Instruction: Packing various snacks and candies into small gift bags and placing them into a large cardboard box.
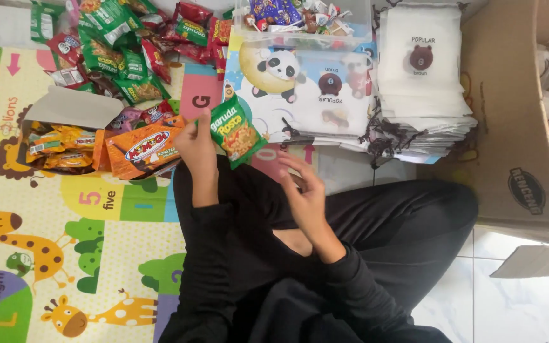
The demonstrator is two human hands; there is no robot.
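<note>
Right hand (309,194) open, left hand (198,143) gripping green snack packet (236,131) beside orange box (144,151).

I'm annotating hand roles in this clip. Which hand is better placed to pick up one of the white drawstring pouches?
Probably the right hand: it is open, holds nothing, and is nearer the white pouch stack. The left hand is gripping the green snack packet.

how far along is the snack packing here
Early, it seems. Done: nothing visibly filled; the stack of white drawstring pouches lies flat. In hand: the left hand holds one green snack packet; the right hand is empty. Left: the heap of green and red packets and the open orange carton.
</note>
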